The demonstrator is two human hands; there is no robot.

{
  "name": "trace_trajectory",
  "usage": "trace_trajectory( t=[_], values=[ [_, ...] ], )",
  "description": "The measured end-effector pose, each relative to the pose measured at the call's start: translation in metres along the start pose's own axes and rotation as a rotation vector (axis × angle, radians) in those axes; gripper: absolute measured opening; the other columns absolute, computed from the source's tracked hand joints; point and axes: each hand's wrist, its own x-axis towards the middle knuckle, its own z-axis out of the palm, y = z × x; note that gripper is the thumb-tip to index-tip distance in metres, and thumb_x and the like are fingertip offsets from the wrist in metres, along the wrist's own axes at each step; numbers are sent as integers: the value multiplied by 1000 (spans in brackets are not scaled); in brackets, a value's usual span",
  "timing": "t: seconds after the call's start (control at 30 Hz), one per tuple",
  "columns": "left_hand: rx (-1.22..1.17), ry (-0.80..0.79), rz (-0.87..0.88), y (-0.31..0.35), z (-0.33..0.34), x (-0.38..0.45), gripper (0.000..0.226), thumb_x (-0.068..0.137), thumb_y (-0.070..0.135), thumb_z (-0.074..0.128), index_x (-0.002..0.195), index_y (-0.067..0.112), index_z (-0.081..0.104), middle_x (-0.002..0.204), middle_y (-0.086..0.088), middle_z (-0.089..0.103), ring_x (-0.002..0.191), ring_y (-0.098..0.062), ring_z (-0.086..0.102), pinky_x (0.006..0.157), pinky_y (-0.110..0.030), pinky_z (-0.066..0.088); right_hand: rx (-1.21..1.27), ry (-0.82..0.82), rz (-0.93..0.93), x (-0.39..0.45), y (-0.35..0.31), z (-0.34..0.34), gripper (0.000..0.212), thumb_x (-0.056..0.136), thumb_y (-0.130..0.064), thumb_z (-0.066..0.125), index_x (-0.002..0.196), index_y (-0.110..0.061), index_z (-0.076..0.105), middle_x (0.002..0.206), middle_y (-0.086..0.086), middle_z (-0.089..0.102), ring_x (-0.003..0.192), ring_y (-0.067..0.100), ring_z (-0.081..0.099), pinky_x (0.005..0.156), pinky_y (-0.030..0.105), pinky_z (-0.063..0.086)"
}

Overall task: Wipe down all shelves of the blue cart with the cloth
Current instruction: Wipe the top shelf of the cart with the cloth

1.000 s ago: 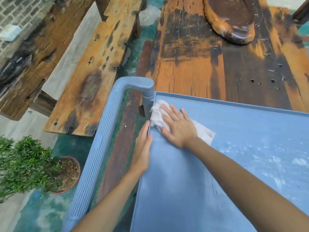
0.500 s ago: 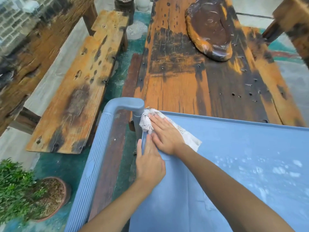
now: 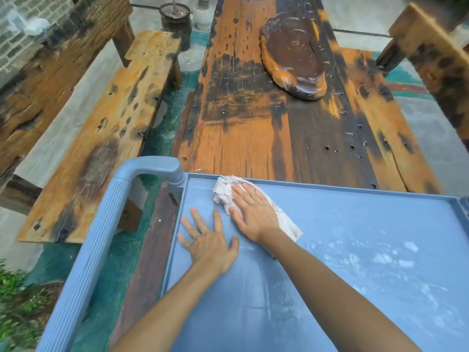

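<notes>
The blue cart's top shelf (image 3: pixel 355 224) fills the lower right of the head view, with white foamy specks across its right half. A crumpled white cloth (image 3: pixel 223 193) lies near the shelf's far left corner. My right hand (image 3: pixel 253 212) presses flat on the cloth with straight fingers. My left hand (image 3: pixel 210 240) rests flat on the bare shelf just left of it, fingers spread. The cart's ribbed blue handle (image 3: pixel 101 229) runs along the left side. Lower shelves are hidden.
A worn orange-and-black wooden table (image 3: pixel 253 110) stands right behind the cart, with a dark wooden slab (image 3: pixel 294 57) on it. A wooden bench (image 3: pixel 96 138) runs along the left. A potted plant (image 3: pixel 15 308) sits at the lower left.
My right hand has slid the cloth to the right, away from the handle corner along the far rim. My left hand moved off the shelf's left edge and now lies flat with fingers spread.
</notes>
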Motion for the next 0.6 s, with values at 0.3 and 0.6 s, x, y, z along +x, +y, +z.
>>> trace_trajectory(
  t=[0.3, 0.6],
  values=[
    [19, 144, 305, 91, 8, -4, 63, 94, 35, 41, 150, 11, 24, 163, -11, 14, 153, -27, 3, 121, -47, 10, 14, 24, 149, -44, 64, -16, 57, 106, -47, 32, 158, -23, 32, 168, -12, 19, 157, 14, 8, 127, 37, 5],
    [-19, 104, 368, 192, 32, -20, 65, 92, 28, 43, 152, 10, 24, 163, -9, 17, 153, -27, 4, 122, -45, 12, -66, 67, 219, -99, 149, -51, 53, 107, -42, 29, 154, -22, 41, 165, -7, 30, 155, 17, 19, 125, 39, 18]
  ],
)
